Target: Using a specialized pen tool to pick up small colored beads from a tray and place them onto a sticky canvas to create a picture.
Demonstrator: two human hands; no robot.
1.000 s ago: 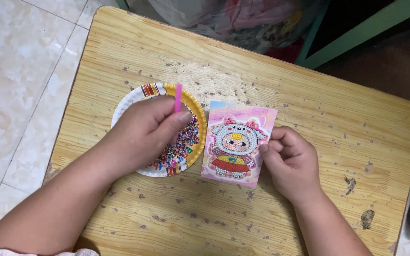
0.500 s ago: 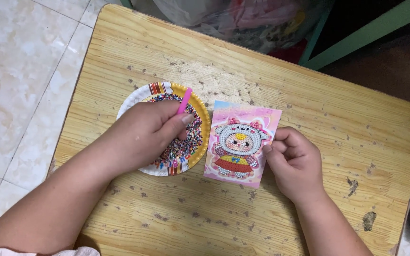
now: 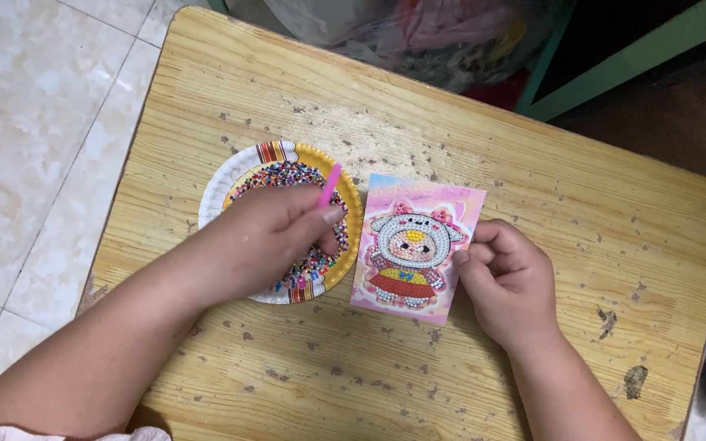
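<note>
On the worn wooden counter [image 3: 533, 163], the paper plate [image 3: 230, 175] of coloured beads [image 3: 288, 175] lies just left of the cartoon card [image 3: 414, 245]; the left hand [image 3: 267, 241], fingers pinching a pink pen [image 3: 330, 184], appears to be picking up a bead, which calls for a steady tip, while the right hand [image 3: 512, 282] pinches the card's right edge.

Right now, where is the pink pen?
In the head view, the pink pen is in the left hand, over the bead-filled paper plate, left of the picture card.
</note>
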